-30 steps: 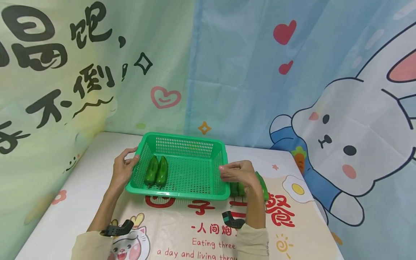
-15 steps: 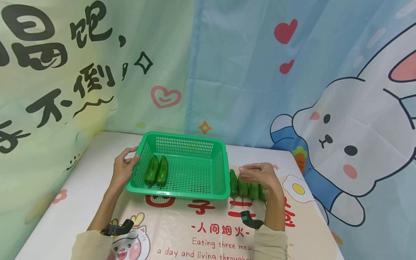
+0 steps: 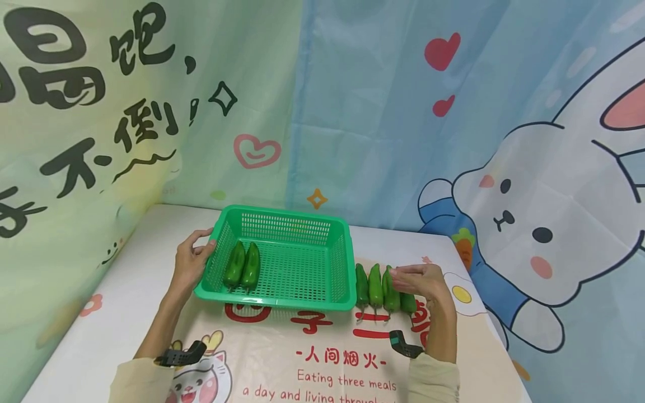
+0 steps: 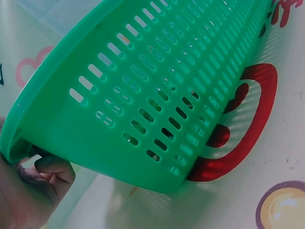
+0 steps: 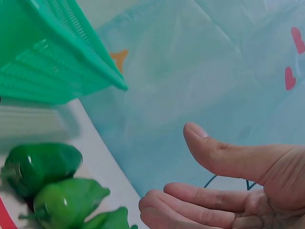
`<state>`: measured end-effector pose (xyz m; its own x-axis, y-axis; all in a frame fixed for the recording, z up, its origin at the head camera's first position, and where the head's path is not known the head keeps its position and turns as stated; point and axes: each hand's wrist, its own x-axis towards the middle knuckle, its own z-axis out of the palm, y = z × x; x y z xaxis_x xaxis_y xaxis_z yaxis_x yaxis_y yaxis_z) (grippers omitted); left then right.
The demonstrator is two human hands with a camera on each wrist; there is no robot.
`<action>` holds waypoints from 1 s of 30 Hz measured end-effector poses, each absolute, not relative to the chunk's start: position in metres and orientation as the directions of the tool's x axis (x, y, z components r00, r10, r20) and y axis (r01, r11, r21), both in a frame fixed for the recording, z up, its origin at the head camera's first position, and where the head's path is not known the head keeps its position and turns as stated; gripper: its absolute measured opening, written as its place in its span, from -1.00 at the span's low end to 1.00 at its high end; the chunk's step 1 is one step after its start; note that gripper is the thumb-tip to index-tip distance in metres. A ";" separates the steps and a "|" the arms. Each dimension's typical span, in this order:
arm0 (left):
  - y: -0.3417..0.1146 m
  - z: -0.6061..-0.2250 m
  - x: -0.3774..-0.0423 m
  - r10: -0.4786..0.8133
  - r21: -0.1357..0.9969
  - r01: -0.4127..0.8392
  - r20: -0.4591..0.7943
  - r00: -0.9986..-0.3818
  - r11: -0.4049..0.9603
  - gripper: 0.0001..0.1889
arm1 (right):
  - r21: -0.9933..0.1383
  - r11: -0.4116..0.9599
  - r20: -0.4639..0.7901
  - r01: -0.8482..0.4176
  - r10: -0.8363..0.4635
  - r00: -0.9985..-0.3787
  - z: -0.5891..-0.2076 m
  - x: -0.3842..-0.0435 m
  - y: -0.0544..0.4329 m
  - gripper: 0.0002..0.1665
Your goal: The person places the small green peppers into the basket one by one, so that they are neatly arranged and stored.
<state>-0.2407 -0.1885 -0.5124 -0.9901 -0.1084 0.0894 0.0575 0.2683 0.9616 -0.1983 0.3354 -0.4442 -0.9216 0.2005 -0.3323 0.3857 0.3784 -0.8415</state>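
My left hand [image 3: 190, 260] grips the left rim of a green plastic basket [image 3: 274, 305], thumb over the edge and fingers beneath it. Two green peppers [image 3: 251, 268] lie side by side at the left end inside. To the basket's right, several green peppers [image 3: 375, 286] stand in a row on the table, stems toward me. Above the right end of that row hovers my right hand [image 3: 422, 280], partly covering the last pepper. In the right wrist view its thumb and fingers [image 5: 190, 200] are apart with nothing between them.
A printed cloth with red characters and a cartoon cat [image 3: 204, 380] covers the table [image 3: 116, 268]. Behind it hangs a decorated curtain [image 3: 353, 112] with a large rabbit [image 3: 544, 224] at the right.
My right hand has left the basket's right rim and moved right, over the row of peppers, more of which now show. The left hand and basket have stayed put.
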 end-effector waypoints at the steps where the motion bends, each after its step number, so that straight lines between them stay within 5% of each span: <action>1: -0.188 -0.512 -0.241 -0.108 0.961 0.058 0.090 -0.990 0.269 -0.51 | -0.834 0.387 -0.335 0.394 0.214 -0.918 -0.445 -0.197 0.338 -0.24; 9: -0.189 -0.513 -0.241 -0.096 0.962 0.056 0.084 -0.992 0.268 -0.49 | -0.792 0.395 -0.361 0.466 0.315 -0.878 -0.449 -0.187 0.356 -0.10; 30: -0.189 -0.514 -0.242 -0.102 0.963 0.054 0.083 -0.991 0.263 -0.50 | -0.715 0.408 -0.382 0.567 0.451 -0.807 -0.484 -0.182 0.390 -0.10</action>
<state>-0.2415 -0.1894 -0.5135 -0.9913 -0.1018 0.0830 0.0536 0.2633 0.9632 -0.1816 0.3899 -0.4838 -0.8066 0.4507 -0.3824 0.5672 0.4081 -0.7154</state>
